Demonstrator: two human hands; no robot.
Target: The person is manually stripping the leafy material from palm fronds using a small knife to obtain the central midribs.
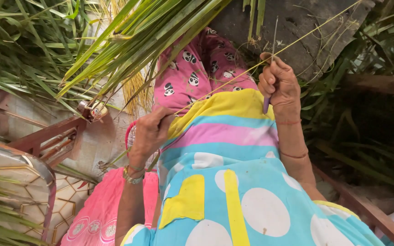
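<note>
My left hand (150, 132) is closed on the lower end of a thin yellow-green leaf rib (251, 67) that runs up to the right across my lap. My right hand (279, 84) is closed around a small knife with a purple handle (266, 105), its thin blade pointing up beside the rib. A bunch of long green palm leaves (137, 36) hangs from the upper left over my left hand. Pink trousers with a panda print (192, 73) and a bright striped and dotted dress (224, 182) cover my lap.
A bundle of yellow stripped ribs (137, 89) lies left of my knees. A wooden frame (46, 136) and patterned tiles (19, 182) are at the left, pink cloth (96, 214) below. More green leaves (19, 50) lie at upper left and right. A grey stone slab (306, 36) is ahead.
</note>
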